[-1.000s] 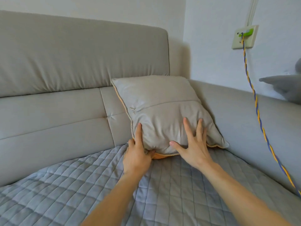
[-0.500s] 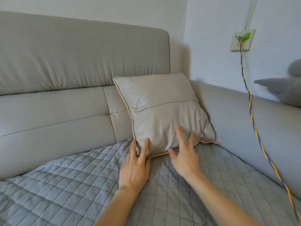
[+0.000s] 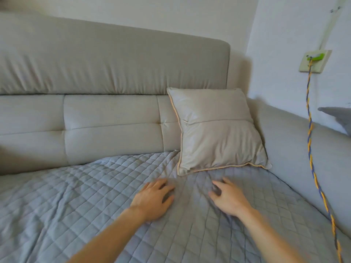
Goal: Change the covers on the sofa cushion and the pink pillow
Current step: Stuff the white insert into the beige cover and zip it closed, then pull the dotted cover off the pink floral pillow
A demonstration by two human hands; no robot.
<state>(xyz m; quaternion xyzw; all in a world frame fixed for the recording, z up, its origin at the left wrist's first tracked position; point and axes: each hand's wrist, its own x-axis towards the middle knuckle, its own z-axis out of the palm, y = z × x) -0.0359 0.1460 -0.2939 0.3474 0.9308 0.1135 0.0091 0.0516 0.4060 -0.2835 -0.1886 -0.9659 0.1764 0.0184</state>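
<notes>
Both hands lie palm-down on the grey quilted cover (image 3: pixel 79 196) of the sofa seat, just in front of the sofa cushion (image 3: pixel 216 130) and not touching it. The left hand (image 3: pixel 153 201) rests flat with its fingers (image 3: pixel 165 186) loosely curled and slightly spread, tips pressing into the quilt; it holds nothing. The right hand (image 3: pixel 228 199) sits a little apart from the left, also on the quilt, its fingers (image 3: pixel 216 188) bent and loosely apart, gripping nothing; motion blur softens the fingertips of both hands, so whether they pinch any fabric cannot be told. The quilt bunches into soft wrinkles between and ahead of the two hands. The cushion stands upright in the corner of the sofa, leaning back against the beige backrest (image 3: pixel 114 120) and close against the side arm (image 3: pixel 296 149) at the right. Its cover is pale grey-beige with orange piping along the left and bottom edges, and a zip seam runs across its middle with a small metal pull (image 3: pixel 185 121) at the left end. On the wall at the right, a braided blue-and-yellow cord (image 3: pixel 311 133) hangs from a green plug in a socket plate (image 3: pixel 315 62).
</notes>
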